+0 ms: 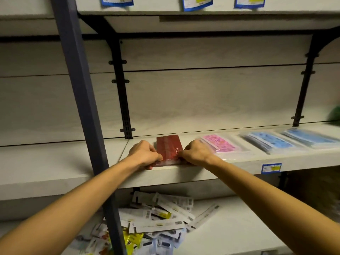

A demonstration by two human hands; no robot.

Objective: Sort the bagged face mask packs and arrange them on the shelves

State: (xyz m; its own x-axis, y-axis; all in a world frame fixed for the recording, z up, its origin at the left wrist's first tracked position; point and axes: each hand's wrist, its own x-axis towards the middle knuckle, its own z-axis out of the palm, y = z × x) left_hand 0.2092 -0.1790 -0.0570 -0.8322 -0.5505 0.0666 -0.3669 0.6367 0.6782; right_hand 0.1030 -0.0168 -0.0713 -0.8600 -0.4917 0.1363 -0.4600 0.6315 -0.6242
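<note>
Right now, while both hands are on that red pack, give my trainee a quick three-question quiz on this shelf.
1. True or false: the red pack lies at the shelf front edge, gripped by left hand and right hand.
2. Which pack lies directly right of it? A) pink pack B) blue C) green
3. How many blue packs lie on this shelf?

Key: 1 true; 2 A; 3 two, the second farther right.

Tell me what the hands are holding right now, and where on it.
Both hold the red mask pack lying on the shelf: the left hand pinches its near-left corner, the right hand its near-right corner, fingers curled at the front edge.
</note>
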